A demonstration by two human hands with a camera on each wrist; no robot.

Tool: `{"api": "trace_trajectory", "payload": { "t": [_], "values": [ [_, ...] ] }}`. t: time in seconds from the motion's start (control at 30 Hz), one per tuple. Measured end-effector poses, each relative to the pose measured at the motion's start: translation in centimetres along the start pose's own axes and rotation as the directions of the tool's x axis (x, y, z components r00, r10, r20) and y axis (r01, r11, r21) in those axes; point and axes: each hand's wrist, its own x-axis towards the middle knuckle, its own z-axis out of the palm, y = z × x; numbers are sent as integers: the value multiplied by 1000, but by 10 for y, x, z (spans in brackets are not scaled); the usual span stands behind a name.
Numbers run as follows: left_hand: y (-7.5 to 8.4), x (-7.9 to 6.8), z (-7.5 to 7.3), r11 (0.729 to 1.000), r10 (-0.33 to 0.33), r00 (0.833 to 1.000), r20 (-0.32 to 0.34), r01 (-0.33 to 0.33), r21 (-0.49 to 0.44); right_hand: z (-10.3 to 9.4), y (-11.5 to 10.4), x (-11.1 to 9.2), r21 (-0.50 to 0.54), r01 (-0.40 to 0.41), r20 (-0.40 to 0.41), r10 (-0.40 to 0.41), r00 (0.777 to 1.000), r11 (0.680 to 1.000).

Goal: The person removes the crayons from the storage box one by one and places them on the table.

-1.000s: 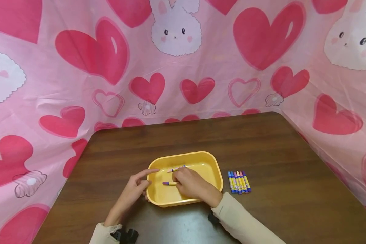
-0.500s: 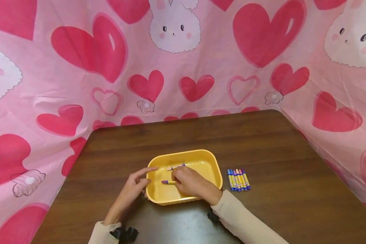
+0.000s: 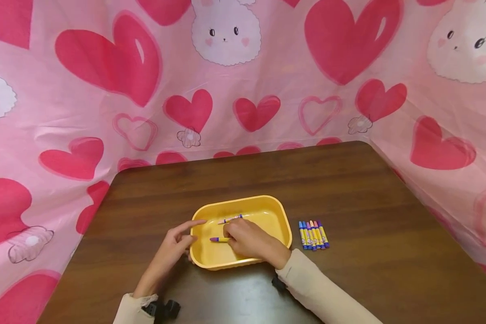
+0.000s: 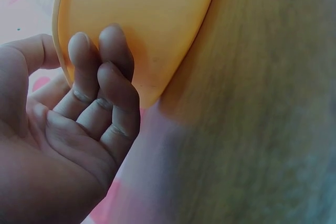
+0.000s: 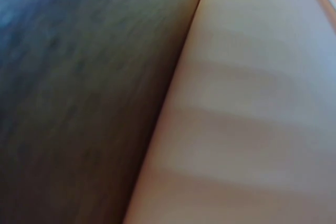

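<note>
A yellow plastic tray [image 3: 267, 219] stands on the table in the head view. My left hand [image 3: 164, 256] grips its left end, thumb and forefinger over the rim; in the left wrist view the other fingers [image 4: 116, 51] curl against the outer wall. My right hand [image 3: 254, 241] reaches down inside the tray and pinches a purple-tipped crayon [image 3: 218, 240], whose tip sticks out to the left; the fingertips are hidden. Behind that hand lies a pale pink-tipped crayon [image 3: 227, 220], partly covered. The right wrist view shows only the tray's ridged outer wall [image 5: 236, 103].
Several crayons [image 3: 313, 236] lie side by side in a row on the table just right of the tray. The dark wooden table [image 3: 368, 202] extends around the tray. A pink curtain with hearts and rabbits [image 3: 259, 81] hangs behind and at both sides.
The head view has shifted slightly, so the whole scene sits a little higher and further left. Both hands stay almost where they were, and the crayons keep their places.
</note>
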Motion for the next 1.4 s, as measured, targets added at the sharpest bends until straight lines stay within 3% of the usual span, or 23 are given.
{"api": "trace_trajectory", "payload": {
  "t": [0.2,0.37,0.57,0.93,1.1,1.23,1.4],
  "values": [
    [-2,-1,-3,1000,2,1000,11,-2,2,-2,-4,1,-39,4,4,-3,1000,999],
    [-1,0,-1,1000,-22,1000,6,22,6,-8,-1,-7,-81,13,-43,-16,999,997],
    [1,1,0,998,-60,998,-33,61,24,-16,10,-24,-114,4,-100,-15,995,994],
    [-1,1,-2,999,-39,999,-18,39,7,-39,20,-58,-89,-94,-206,74,976,992],
    [-2,1,-3,999,-32,999,-8,32,8,-46,21,-70,-73,-102,-258,80,963,992],
    [-1,0,-3,999,-53,998,-19,53,12,-53,23,-81,-44,-134,-331,112,937,990],
    [-1,0,-2,998,-56,998,-15,56,20,-64,30,-99,79,-204,-438,218,872,976]
  ]
}}
